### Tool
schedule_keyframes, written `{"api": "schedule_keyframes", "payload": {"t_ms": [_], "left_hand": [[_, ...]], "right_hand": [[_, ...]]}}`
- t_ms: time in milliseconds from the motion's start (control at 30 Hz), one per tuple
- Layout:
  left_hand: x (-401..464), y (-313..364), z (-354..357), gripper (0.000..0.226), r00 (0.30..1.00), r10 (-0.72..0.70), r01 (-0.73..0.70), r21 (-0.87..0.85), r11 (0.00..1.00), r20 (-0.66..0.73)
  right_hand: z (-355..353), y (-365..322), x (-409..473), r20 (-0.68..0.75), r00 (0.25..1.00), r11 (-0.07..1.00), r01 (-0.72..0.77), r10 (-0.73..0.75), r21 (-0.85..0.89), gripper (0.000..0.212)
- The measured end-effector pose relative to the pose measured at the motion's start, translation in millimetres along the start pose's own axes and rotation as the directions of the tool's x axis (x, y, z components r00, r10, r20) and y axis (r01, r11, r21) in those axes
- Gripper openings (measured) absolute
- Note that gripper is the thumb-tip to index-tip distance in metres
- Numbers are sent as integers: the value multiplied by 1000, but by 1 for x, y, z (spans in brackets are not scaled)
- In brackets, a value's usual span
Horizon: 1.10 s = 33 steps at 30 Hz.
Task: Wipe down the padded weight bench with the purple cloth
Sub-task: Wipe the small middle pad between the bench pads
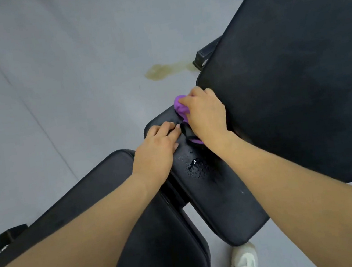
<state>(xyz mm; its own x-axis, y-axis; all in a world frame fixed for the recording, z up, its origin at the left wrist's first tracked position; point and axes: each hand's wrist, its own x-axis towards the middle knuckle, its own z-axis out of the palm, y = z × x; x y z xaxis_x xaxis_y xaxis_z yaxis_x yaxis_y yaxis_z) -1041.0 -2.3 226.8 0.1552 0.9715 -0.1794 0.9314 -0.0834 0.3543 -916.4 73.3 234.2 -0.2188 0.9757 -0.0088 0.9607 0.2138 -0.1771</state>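
Observation:
The black padded weight bench has a narrow middle pad [218, 199], a large back pad [293, 87] at the right and another pad [103, 197] at the lower left. The purple cloth [181, 107] is bunched at the far end of the middle pad. My right hand [207, 116] grips the cloth and presses it onto the pad. My left hand [158, 148] rests flat on the same pad just left of it, fingers straight. Water droplets [198, 166] glisten on the pad behind both hands.
Grey floor [53, 81] lies all around, with a yellowish stain [160, 71] beyond the bench. A black bench foot [204, 57] sticks out near the stain, another foot [10, 237] at the lower left. A white shoe [244, 262] stands below the middle pad.

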Motion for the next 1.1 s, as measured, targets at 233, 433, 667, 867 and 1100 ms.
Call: {"api": "schedule_keyframes", "payload": {"t_ms": [233, 433, 667, 867, 1100], "left_hand": [[-2, 21, 1, 46, 991, -136, 136, -33, 990, -13], [-24, 27, 14, 47, 923, -360, 331, -202, 922, -134], [-26, 30, 21, 46, 897, -418, 368, -283, 886, -142], [-24, 28, 23, 49, 915, -379, 344, -224, 912, -140], [-24, 27, 19, 50, 924, -373, 353, -188, 917, -86]], "right_hand": [[-5, 36, -32, 11, 956, 925, 286, -293, -251, 55], [2, 42, -23, 177, 927, 943, 317, -331, 103, 55], [4, 75, -75, -2, 940, 914, 333, -342, 233, 52], [8, 35, 10, 45, 937, 915, 327, -346, 238, 44], [3, 61, -51, 26, 956, 901, 266, -292, 343, 48]]}}
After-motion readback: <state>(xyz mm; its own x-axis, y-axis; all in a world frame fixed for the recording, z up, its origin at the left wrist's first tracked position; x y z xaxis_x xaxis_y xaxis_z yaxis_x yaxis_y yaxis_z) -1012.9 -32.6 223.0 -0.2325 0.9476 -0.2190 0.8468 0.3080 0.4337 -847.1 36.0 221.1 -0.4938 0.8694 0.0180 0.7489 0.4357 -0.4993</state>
